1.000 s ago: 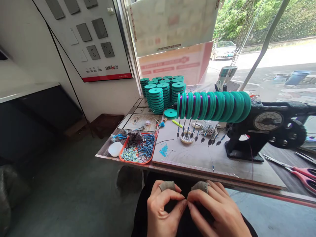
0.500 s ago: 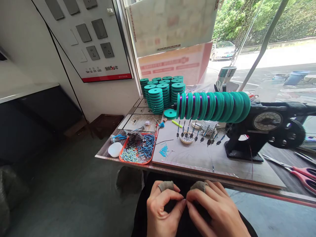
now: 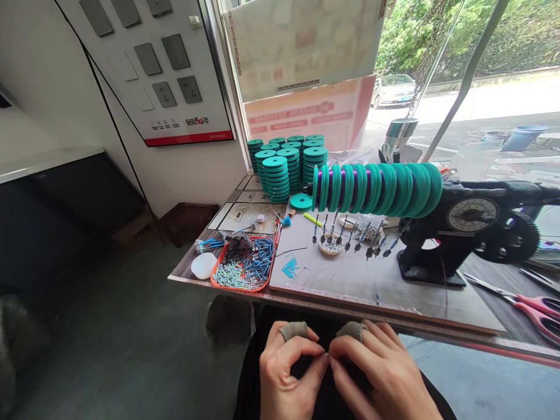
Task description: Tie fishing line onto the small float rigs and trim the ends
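My left hand (image 3: 291, 367) is closed in a pinch, thumb against index finger, low in the view just in front of the table edge. Touching it at the fingertips is my right hand (image 3: 376, 367), pinched the same way. Whatever lies between the fingertips is too small to make out. A grey-brown wrap covers one finger on each hand. Beyond them, a black winding machine (image 3: 475, 216) carries a row of green spools (image 3: 376, 189) on its shaft. Several small dark float-like pieces (image 3: 347, 245) hang below the spools on thin lines.
Left on the table, an orange tray (image 3: 213, 281) holds small blue and pale green parts, beside a white round lid (image 3: 203, 266). A small dish of beads (image 3: 330, 245) sits under the spools. Stacked green spools (image 3: 276, 178) stand behind. Red-handled scissors (image 3: 536, 315) lie right.
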`<state>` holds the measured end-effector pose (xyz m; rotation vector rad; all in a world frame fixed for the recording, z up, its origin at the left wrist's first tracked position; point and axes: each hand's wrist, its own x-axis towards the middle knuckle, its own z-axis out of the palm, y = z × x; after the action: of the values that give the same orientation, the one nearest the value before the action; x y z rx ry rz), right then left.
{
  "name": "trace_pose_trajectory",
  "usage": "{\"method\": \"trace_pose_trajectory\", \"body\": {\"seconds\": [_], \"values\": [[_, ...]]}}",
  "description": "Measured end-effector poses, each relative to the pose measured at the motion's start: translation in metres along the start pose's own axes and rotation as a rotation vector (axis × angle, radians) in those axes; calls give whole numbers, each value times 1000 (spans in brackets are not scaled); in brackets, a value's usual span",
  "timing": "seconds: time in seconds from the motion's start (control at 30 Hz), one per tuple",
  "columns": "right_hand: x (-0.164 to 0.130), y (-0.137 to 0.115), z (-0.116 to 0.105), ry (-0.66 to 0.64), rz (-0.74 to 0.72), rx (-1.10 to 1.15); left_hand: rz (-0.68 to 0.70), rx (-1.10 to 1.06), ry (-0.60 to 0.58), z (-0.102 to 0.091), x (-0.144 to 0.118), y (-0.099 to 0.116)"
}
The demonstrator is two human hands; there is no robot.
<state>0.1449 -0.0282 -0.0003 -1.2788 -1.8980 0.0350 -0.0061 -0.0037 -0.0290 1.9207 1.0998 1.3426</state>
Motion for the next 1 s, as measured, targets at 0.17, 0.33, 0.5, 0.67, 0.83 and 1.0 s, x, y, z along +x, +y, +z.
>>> {"method": "trace_pose_trajectory", "body": {"seconds": [0.17,0.33,0.5,0.67,0.83,1.0], "values": [[-3,2,1,-50,4,-12,-4,12,-5,-1,-1,1],[-3,1,2,-27,-11,-35,32,43,-8,0,-1,1],[0,-1,3,1,-26,-61,8,45,-15,0,-1,0],[-1,0,4,10,-32,-78,-10,41,-22,0,-2,-1],[-4,3,4,-18,-19,-74,-26,43,-27,1,-3,0],[-7,4,3,-73,-10,-73,-43,37,-18,1,-1,0]]}}
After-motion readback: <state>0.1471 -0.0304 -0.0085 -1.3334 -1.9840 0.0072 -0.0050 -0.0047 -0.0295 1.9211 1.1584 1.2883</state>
